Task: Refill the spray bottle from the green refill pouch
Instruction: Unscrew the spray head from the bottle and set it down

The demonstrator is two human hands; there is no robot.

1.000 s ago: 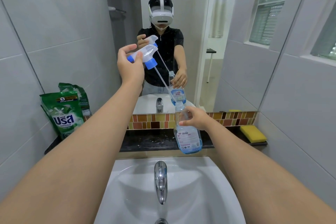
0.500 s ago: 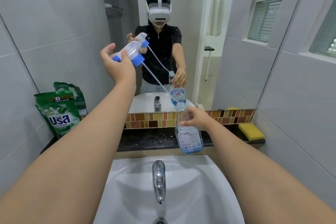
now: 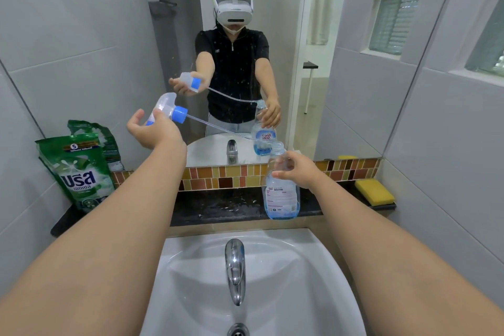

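My left hand (image 3: 152, 131) holds the white and blue spray head (image 3: 167, 109), lifted up and to the left of the bottle. Its thin clear dip tube (image 3: 223, 130) slants down to the right, with its tip just at the open neck. The clear spray bottle (image 3: 281, 194) stands on the dark ledge with a little blue liquid at its bottom. My right hand (image 3: 298, 172) grips its shoulder and neck. The green refill pouch (image 3: 76, 172) stands upright at the ledge's left end, against the wall.
A yellow sponge (image 3: 375, 191) lies at the right end of the dark ledge (image 3: 218, 207). Below it are the white sink (image 3: 313, 281) and a chrome tap (image 3: 235, 267). The mirror (image 3: 327, 35) above the tiled strip reflects a person and both hands.
My left hand has pulled the spray head down and further left, drawing the dip tube almost fully out of the bottle. My right hand and the bottle have stayed in place.
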